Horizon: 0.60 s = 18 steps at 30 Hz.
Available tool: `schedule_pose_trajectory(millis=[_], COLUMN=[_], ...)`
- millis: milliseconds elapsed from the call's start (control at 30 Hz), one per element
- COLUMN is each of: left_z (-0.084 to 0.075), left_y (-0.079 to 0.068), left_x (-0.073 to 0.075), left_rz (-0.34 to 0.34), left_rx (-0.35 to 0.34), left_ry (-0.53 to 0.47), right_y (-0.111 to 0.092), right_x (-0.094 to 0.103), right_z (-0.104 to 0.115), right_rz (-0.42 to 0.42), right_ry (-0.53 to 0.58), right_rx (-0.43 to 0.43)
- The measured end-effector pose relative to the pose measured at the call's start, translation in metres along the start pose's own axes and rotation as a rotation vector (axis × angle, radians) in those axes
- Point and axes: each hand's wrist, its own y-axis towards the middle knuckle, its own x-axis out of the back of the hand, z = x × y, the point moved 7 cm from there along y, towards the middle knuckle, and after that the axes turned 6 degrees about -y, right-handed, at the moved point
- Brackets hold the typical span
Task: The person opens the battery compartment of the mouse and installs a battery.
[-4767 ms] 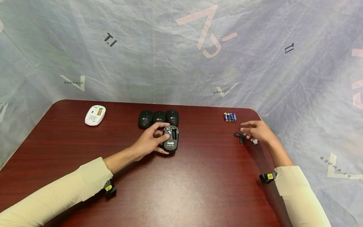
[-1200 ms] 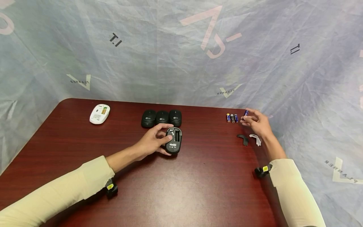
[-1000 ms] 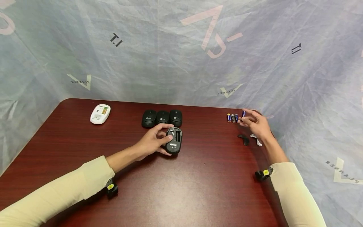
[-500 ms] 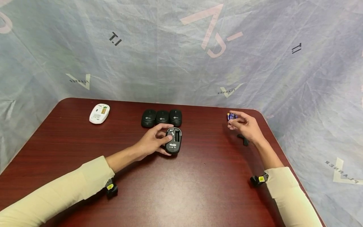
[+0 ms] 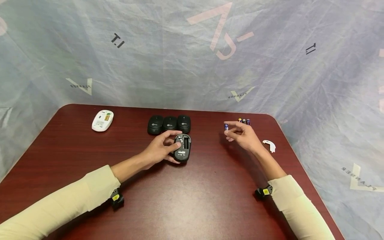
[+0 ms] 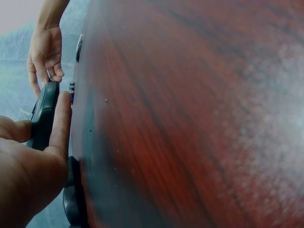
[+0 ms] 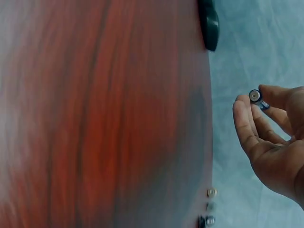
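Observation:
My left hand point(image 5: 157, 149) holds a black computer mouse point(image 5: 181, 154) with its underside up, thumb on the underside and fingers along the edges. The battery slot point(image 5: 186, 143) in that underside is uncovered and looks bare. To the right, my right hand point(image 5: 245, 137) pinches a blue battery point(image 5: 226, 127) between thumb and fingers, above the table and apart from the mouse. The right wrist view shows one end of this battery point(image 7: 255, 96). Three more batteries point(image 5: 244, 121) stand behind the right hand, partly hidden by it.
Three black mice point(image 5: 170, 123) sit side by side behind the held mouse. A white mouse point(image 5: 102, 120) lies underside up at the far left, a battery showing in it. A white cover piece point(image 5: 270, 145) lies near the right edge of the table point(image 5: 180, 206).
My right hand, earlier over the cover pieces, has taken a battery from the row and carried it left. The black cover is now hidden behind the right arm. The left hand keeps its hold.

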Motion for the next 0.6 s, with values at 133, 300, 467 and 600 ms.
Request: schedule_pose_trajectory(millis=[133,300,467,600], left_z=[0.0,0.001,0.002,0.002], left_y=[0.001,0.002,0.002,0.003], left_x=[0.0,-0.001,-0.001,-0.001], left_rz=[0.003,0.004,-0.001,-0.006], left_rx=[-0.006,-0.008,0.001,0.001], left_ry=[-0.007,-0.012,-0.014,-0.015], right_y=[-0.001,-0.001,0.0,0.001], right_x=[-0.012,-0.025,-0.04,-0.05], right_z=[0.009,0.02,0.029,0.035], right_rz=[0.022,0.048,0.071,0.087], right_ry=[-0.016,-0.01,0.031,0.045], right_rx=[-0.003,-0.014,-0.023,-0.027])
